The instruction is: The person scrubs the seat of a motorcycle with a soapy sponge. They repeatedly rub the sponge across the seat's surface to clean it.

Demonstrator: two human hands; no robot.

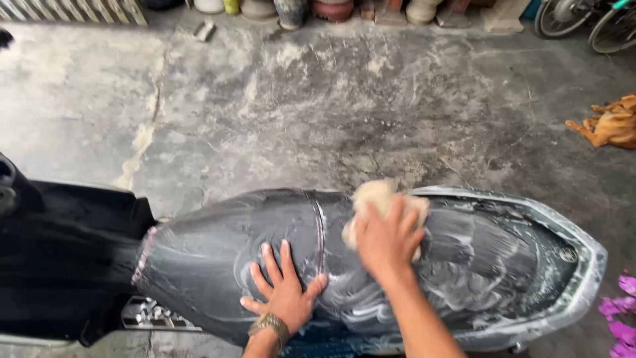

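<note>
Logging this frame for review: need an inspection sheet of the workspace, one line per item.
Surface: scooter seat, dark, streaked with soap suds.
Job's things: tan sponge pressed on the seat.
Clutter: pink petals at right edge.
Hands: left hand flat on seat, fingers spread, watch on wrist; right hand grips the sponge.
Cables: nothing seen.
Surroundings: cracked concrete floor; pots along far edge; bicycle wheels top right; brown dog lying at right.

No packages, no labels, no signs, no screens anywhere in view
</note>
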